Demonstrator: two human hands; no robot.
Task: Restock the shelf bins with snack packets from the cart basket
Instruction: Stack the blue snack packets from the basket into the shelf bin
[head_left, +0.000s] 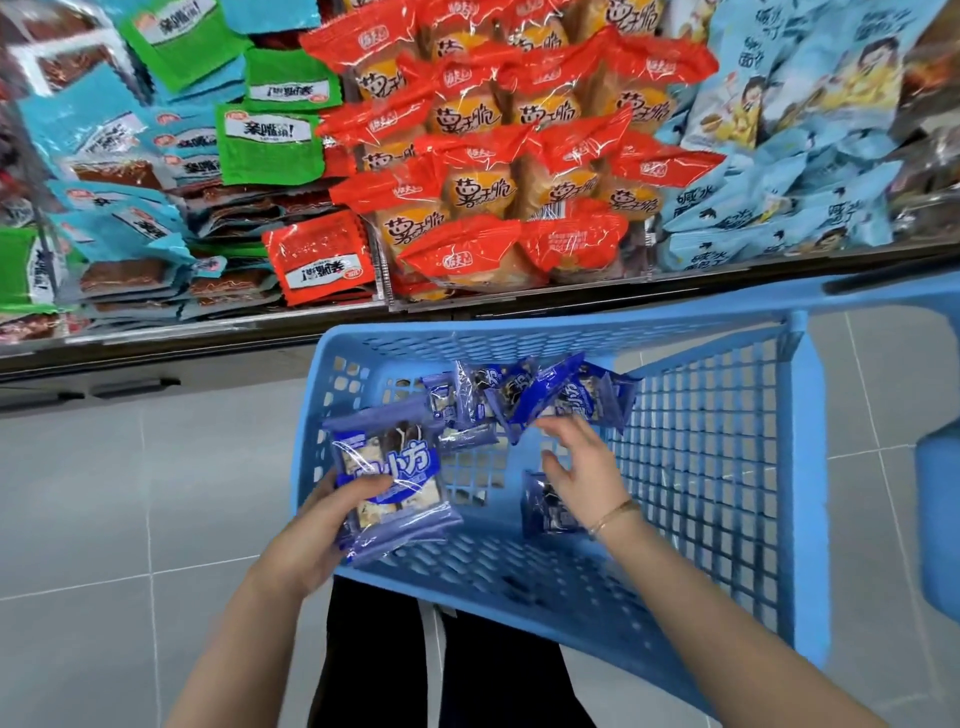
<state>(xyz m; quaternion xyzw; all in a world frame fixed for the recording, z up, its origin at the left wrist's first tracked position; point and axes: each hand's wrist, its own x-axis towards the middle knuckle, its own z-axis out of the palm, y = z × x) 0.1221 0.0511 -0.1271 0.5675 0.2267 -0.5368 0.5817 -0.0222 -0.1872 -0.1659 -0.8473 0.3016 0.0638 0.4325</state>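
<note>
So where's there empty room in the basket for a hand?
Bare basket mesh lies right of the right hand and along the near wall. The far end is crowded with packets, and the shelf bins are heaped full.

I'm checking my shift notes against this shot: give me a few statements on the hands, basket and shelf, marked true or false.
The left hand grips blue packets. True.
The right hand holds a packet. False: its fingers are spread, gripping nothing.
The basket is empty. False: loose packets lie at its far end.
Red packets fill the shelf bin beyond the basket. True.
</note>
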